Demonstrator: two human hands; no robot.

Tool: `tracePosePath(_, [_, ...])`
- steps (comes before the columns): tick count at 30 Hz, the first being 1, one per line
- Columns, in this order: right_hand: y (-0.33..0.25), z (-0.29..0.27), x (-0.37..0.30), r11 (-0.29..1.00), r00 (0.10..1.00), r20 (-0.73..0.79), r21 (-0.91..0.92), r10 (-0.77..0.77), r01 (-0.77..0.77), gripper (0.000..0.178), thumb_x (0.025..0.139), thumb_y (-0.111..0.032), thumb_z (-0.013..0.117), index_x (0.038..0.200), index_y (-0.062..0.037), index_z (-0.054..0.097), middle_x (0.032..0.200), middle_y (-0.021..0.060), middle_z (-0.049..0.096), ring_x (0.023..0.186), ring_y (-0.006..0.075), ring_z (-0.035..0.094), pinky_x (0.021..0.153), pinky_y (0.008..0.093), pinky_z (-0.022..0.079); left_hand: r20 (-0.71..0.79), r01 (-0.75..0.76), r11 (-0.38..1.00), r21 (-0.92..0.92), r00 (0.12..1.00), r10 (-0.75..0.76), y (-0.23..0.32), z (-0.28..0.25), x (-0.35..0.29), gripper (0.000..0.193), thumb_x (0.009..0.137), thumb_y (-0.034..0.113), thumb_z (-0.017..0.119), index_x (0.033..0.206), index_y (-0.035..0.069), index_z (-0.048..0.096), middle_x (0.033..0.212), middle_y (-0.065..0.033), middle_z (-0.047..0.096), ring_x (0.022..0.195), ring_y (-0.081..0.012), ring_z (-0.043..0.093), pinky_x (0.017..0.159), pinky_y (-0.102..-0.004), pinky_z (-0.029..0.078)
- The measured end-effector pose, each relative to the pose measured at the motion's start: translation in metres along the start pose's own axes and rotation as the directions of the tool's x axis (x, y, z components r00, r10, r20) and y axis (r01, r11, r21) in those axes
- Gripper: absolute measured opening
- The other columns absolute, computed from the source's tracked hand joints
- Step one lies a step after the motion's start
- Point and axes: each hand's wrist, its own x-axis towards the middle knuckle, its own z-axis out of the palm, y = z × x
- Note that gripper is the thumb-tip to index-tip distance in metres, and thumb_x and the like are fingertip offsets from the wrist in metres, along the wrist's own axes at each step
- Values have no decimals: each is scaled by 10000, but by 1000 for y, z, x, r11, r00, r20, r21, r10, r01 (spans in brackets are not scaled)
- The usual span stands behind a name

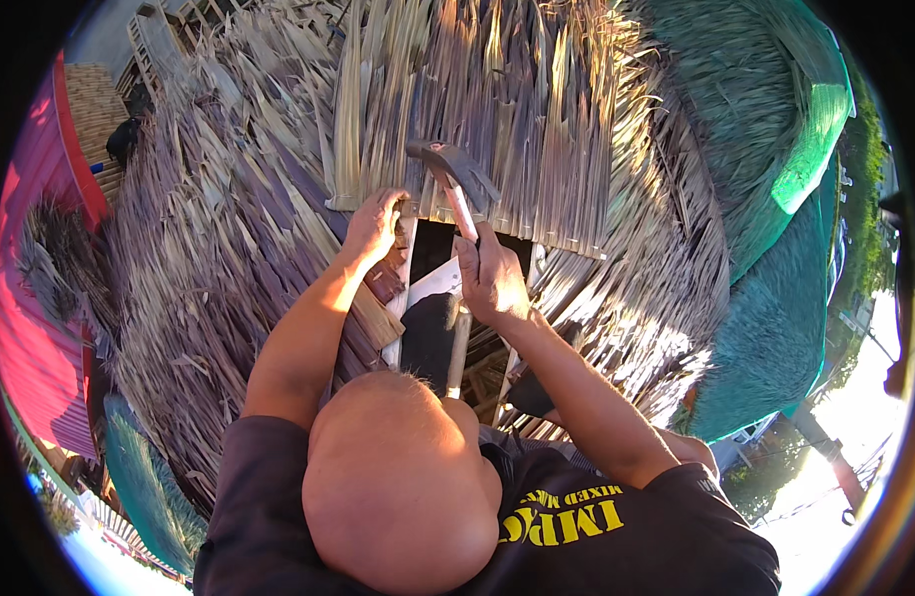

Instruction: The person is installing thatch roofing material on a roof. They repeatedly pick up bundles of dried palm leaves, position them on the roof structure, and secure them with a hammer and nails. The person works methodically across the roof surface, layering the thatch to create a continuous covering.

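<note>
- Your right hand (492,278) was wrapped round the handle of the hammer (460,206), whose head lay ahead of that hand and over the thatch panel (477,119); the fist was presumably firm for control of the tool.
- Your left hand (376,228) was narrow, its fingers bent at the panel's lower edge, to the left of the hammer; it seemed to steady that edge. Whether it also pinched something small, you cannot tell from this angle.
- The panel spread ahead of both hands, its leaves pointing away from you, with a thin batten (576,245) along its near edge, probably so the leaves hung together as one sheet.
- Between your hands a dark gap (435,241) showed below the batten; a pale rafter (408,260) ran just beside your left hand, likely as backing for the panel.
- Grey thatch (209,248) sloped away to the left of your left hand.
- Whether the hammer's head touched the panel was unclear.
</note>
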Motion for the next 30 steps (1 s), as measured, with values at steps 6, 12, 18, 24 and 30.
tracePosePath(6, [-29, -7, 35, 964, 988, 75, -242, 133, -111, 398, 1052, -388, 440, 1012, 3, 507, 699, 255, 608, 640, 484, 603, 578, 534, 464, -25, -57, 998, 0, 998, 57, -7, 1, 1, 372, 901, -5, 590, 1263, 59, 538, 1208, -169, 638, 1123, -366, 619, 940, -428, 515])
tracePosePath(12, [-17, -12, -4, 955, 932, -221, 10, -286, 295, 214, 1006, -214, 546, 1072, -13, 510, 749, 248, 643, 720, 470, 662, 589, 522, 496, 14, 47, 999, -19, 999, -46, -13, 8, -2, 397, 893, -18, 582, 1280, 56, 530, 1190, -166, 651, 1119, -372, 623, 938, -419, 516])
tracePosePath(18, [19, 13, 34, 729, 804, 472, 393, 363, -560, 470, 1017, -492, 536, 949, -29, 577, 839, 153, 701, 577, 242, 607, 553, 402, 512, 166, 166, 980, -113, 975, -147, 19, -34, 12, 380, 922, 78, 597, 1296, 74, 534, 1132, -166, 691, 1031, -363, 669, 857, -436, 531])
tracePosePath(24, [-43, -45, 68, 3, 825, 544, 835, -153, -550, 463, 1025, -477, 513, 878, -61, 653, 1060, 198, 703, 1056, 283, 677, 990, 436, 519, -361, -134, 981, -140, 929, 76, 140, -123, -8, 259, 843, 25, 716, 1096, 50, 668, 998, -106, 692, 910, -269, 690, 825, -370, 545])
tracePosePath(30, [-87, -32, 96, -222, 801, 532, 776, -275, -591, 371, 1032, -334, 486, 837, -78, 671, 869, 78, 716, 883, 239, 661, 819, 362, 541, -457, -197, 965, 176, 852, 257, 190, -165, -11, 228, 792, 127, 761, 1010, 93, 704, 966, -52, 680, 913, -288, 664, 817, -409, 527])
